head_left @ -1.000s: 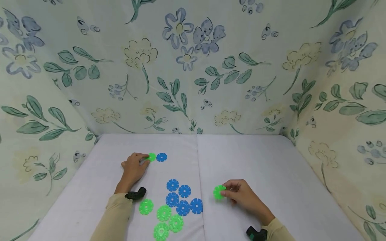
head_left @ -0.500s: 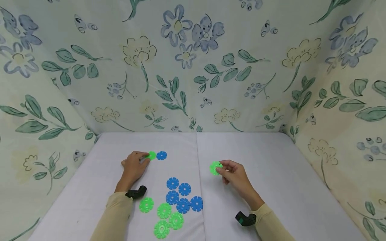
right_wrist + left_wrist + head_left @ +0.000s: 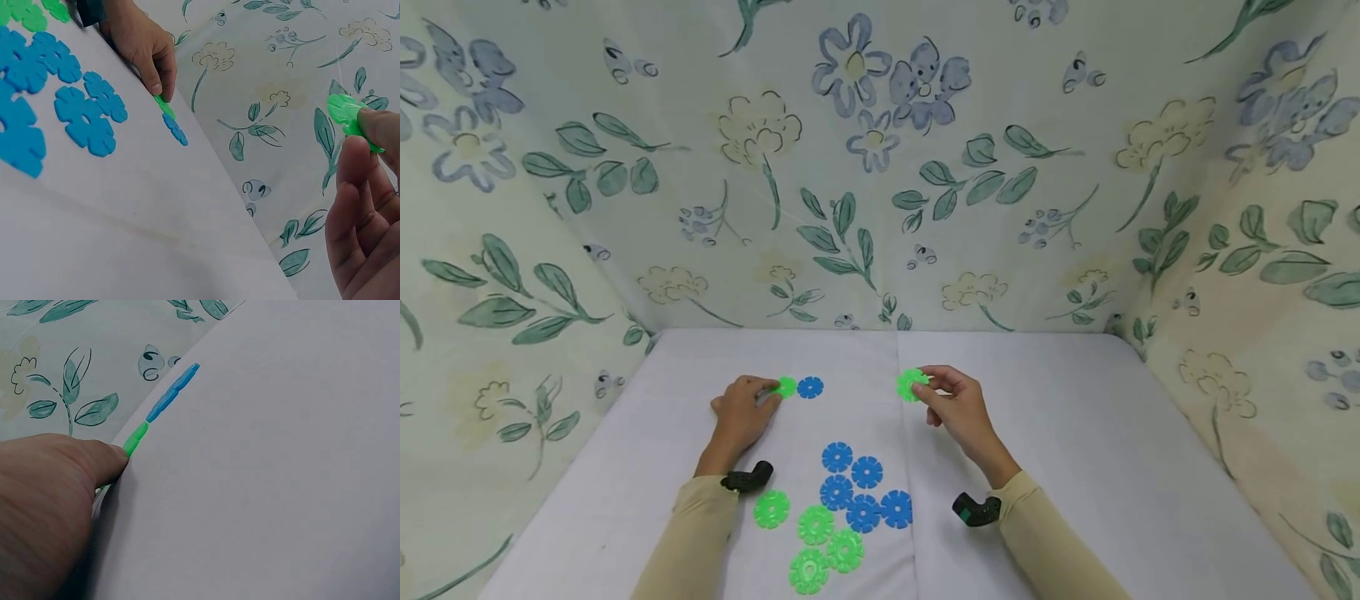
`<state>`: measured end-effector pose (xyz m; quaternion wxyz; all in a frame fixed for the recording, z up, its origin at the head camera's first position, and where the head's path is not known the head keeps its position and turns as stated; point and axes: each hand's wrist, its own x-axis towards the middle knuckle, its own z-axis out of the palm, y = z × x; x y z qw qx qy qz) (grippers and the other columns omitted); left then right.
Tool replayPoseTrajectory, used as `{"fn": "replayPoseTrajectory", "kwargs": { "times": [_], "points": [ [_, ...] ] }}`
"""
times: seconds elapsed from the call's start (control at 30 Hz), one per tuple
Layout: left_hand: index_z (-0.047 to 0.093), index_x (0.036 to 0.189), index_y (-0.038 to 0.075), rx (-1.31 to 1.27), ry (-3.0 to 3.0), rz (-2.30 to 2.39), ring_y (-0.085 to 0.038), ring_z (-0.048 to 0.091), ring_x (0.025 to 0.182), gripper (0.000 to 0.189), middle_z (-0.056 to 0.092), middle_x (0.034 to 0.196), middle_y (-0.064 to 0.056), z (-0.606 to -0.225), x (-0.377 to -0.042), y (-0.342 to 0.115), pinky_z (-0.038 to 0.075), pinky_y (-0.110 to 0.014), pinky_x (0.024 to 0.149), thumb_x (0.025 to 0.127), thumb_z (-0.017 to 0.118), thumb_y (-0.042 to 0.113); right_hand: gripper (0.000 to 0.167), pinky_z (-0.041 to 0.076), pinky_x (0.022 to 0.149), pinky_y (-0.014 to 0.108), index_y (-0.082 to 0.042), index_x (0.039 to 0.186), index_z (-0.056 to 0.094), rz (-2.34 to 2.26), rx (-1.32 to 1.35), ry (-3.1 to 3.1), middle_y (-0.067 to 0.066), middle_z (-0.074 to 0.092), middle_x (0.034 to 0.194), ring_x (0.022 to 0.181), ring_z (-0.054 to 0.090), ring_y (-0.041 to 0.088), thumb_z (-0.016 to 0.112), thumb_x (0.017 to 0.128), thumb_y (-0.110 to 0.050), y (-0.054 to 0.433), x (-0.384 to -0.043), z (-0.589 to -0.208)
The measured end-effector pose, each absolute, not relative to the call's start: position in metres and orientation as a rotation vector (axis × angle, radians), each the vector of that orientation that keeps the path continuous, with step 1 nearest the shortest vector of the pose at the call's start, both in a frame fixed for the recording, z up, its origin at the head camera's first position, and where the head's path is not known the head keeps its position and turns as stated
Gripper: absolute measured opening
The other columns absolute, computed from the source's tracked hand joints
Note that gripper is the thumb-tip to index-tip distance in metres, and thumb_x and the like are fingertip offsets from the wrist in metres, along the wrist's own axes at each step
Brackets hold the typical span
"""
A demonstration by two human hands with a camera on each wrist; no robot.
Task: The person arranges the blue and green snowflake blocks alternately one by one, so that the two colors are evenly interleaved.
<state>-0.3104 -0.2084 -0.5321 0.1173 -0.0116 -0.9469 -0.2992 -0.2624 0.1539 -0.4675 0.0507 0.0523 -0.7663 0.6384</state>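
Note:
My left hand (image 3: 743,417) pinches the edge of a green notched interlocking disc (image 3: 787,387) at the back left of the table. A blue disc (image 3: 810,387) lies right at the green one's other side, and the left wrist view shows the two in one line, the green partly hidden by the thumb (image 3: 103,461). Between thumb and forefinger, my right hand (image 3: 961,410) holds another green disc (image 3: 912,386) up over the table, to the right of the blue one. The right wrist view shows this held green disc (image 3: 342,112) tilted, its lower edge covered by the fingertips.
Several loose blue discs (image 3: 837,492) lie clustered mid-table, with several green discs (image 3: 816,525) in front of them and to their left. A white cloth with a crease covers the table (image 3: 1060,400). Flowered fabric (image 3: 820,208) rises behind and at both sides.
My right hand has moved back and to the left with its green disc, closer to the blue disc. The left hand keeps its place on the other green disc.

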Motion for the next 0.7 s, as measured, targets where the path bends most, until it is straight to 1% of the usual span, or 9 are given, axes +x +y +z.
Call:
{"fn": "replayPoseTrajectory", "kwargs": {
  "times": [0.1, 0.3, 0.4, 0.53, 0.7],
  "points": [
    [0.071, 0.123, 0.016, -0.042, -2.76, -0.893, -0.033, 0.056, 0.121, 0.031, 0.061, 0.127, -0.013, -0.531, -0.311, -0.209, 0.026, -0.055, 0.091, 0.095, 0.067, 0.028, 0.033, 0.049, 0.052, 0.024, -0.021, 0.118, 0.069, 1.956, 0.181, -2.33, 0.007, 0.064, 0.092, 0.052, 0.057, 0.015, 0.077, 0.089, -0.033, 0.141, -0.274, -0.467],
    [0.071, 0.122, 0.018, -0.057, -2.753, -0.886, -0.032, 0.056, 0.121, 0.03, 0.062, 0.126, -0.011, -0.531, -0.313, -0.208, 0.026, -0.055, 0.092, 0.095, 0.067, 0.03, 0.033, 0.046, 0.049, 0.023, -0.018, 0.12, 0.069, 2.049, 0.216, -2.27, 0.004, 0.065, 0.089, 0.05, 0.056, 0.014, 0.077, 0.09, -0.028, 0.115, -0.294, -0.468],
    [0.072, 0.122, 0.019, -0.074, -2.746, -0.888, -0.031, 0.057, 0.119, 0.03, 0.062, 0.125, -0.01, -0.53, -0.314, -0.208, 0.026, -0.054, 0.091, 0.095, 0.067, 0.032, 0.032, 0.046, 0.049, 0.024, -0.019, 0.12, 0.07, 2.065, 0.204, -2.261, 0.004, 0.066, 0.088, 0.05, 0.057, 0.014, 0.076, 0.09, -0.029, 0.102, -0.3, -0.472],
    [0.071, 0.122, 0.019, -0.076, -2.751, -0.892, -0.031, 0.057, 0.118, 0.031, 0.062, 0.124, -0.01, -0.528, -0.313, -0.208, 0.026, -0.053, 0.09, 0.095, 0.067, 0.032, 0.033, 0.047, 0.051, 0.024, -0.022, 0.12, 0.069, 2.059, 0.171, -2.304, 0.002, 0.066, 0.088, 0.052, 0.058, 0.014, 0.076, 0.09, -0.033, 0.082, -0.308, -0.48],
    [0.071, 0.123, 0.019, -0.043, -2.761, -0.89, -0.031, 0.056, 0.12, 0.031, 0.062, 0.124, -0.009, -0.533, -0.311, -0.211, 0.025, -0.053, 0.09, 0.094, 0.067, 0.03, 0.033, 0.046, 0.051, 0.025, -0.022, 0.12, 0.069, 2.067, 0.116, -2.354, 0.004, 0.067, 0.089, 0.053, 0.059, 0.016, 0.075, 0.09, -0.034, 0.064, -0.316, -0.5]
  ]
}}
